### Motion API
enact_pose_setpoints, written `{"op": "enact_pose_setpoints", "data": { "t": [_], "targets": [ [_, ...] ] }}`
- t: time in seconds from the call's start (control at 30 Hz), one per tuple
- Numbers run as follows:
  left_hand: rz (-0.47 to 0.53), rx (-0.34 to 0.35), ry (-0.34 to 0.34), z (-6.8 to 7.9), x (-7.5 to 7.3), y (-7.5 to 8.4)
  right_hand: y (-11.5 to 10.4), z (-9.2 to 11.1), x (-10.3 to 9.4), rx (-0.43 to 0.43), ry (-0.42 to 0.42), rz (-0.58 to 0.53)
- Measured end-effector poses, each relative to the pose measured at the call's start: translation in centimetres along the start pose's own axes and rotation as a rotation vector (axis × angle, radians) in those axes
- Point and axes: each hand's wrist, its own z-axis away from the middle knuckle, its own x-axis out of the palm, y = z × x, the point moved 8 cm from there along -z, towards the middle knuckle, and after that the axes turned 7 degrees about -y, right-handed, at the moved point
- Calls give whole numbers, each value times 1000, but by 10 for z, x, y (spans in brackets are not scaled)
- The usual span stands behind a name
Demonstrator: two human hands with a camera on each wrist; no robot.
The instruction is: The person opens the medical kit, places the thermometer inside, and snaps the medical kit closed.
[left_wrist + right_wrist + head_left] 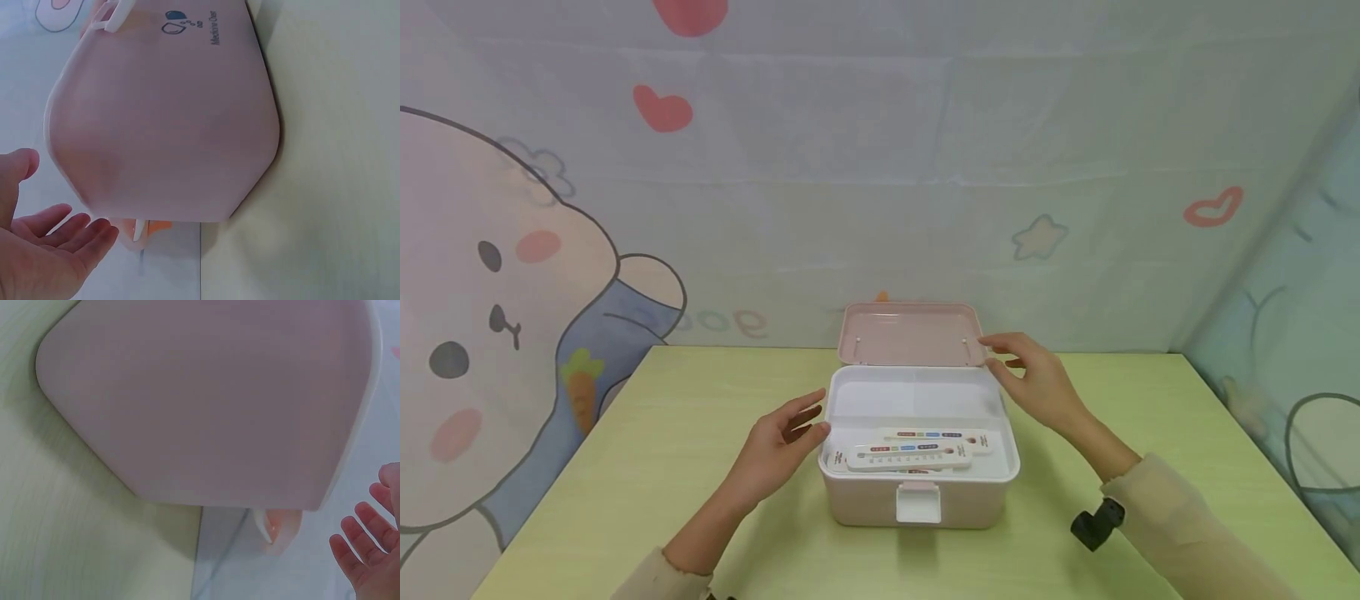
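A pale pink medicine box (850, 502) stands on the table with its lid (917, 333) tipped back. Inside its white tray (871, 393), several flat white thermometers (910, 457) with coloured scales lie overlapping in the front section. My left hand (778, 454) is beside the box's left rim, fingers loosely bent and holding nothing. In the left wrist view that hand (47, 259) appears apart from the box wall (162, 125). My right hand (1037, 379) is by the lid's right hinge corner; whether its fingertips touch the lid, I cannot tell. The right wrist view shows it (372, 556) gripping nothing.
A white latch (918, 503) is on the box front. The light green-yellow table (737, 383) extends to both sides. Behind it hangs a printed cloth (850, 167) with hearts and a cartoon animal. A small black device (1097, 523) is at my right sleeve.
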Motion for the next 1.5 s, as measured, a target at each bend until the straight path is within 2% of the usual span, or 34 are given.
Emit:
{"op": "enact_pose_setpoints", "data": {
  "t": [0.17,0.37,0.67,0.87,1.13,1.5],
  "targets": [
    [-11,-18,55,-9,-9,1,14,-1,-1,50,7,-44],
    [-4,-15,77,-24,-18,1,29,-2,0,91,23,-71],
    [-11,-33,117,-47,-29,-10,52,-5,5,149,30,-130],
    [20,-81,121,-60,-32,-25,63,-6,12,223,-32,-161],
    [78,-69,155,-75,-33,-33,83,-4,29,383,-190,-251],
    [114,-107,144,-95,-31,-43,94,-6,44,448,-291,-480]
  ]
}}
